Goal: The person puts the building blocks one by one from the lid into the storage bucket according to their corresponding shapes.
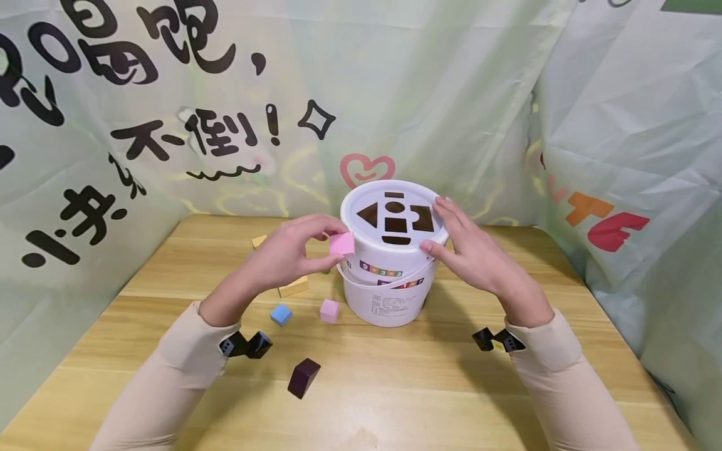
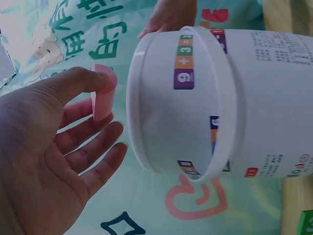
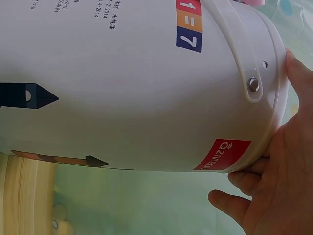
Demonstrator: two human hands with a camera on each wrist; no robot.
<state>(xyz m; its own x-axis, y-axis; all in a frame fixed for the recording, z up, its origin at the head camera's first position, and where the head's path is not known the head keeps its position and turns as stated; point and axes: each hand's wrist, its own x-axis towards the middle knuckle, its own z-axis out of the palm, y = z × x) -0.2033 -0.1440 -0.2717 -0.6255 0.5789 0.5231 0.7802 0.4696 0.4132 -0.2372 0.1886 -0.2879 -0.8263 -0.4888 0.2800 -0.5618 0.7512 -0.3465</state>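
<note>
My left hand pinches a pink block between thumb and fingers, beside the left rim of a white bucket. In the left wrist view the pink block shows a curved side, held just off the bucket's lid edge. The bucket stands upright, its white lid cut with several shaped holes, including a triangle, a circle and rectangles. My right hand rests on the right side of the lid rim, fingers extended. In the right wrist view a fingertip touches that rim.
On the wooden table, left of the bucket, lie a second pink block, a blue block and a yellow block. A dark block lies nearer the front. Printed cloth hangs behind the table.
</note>
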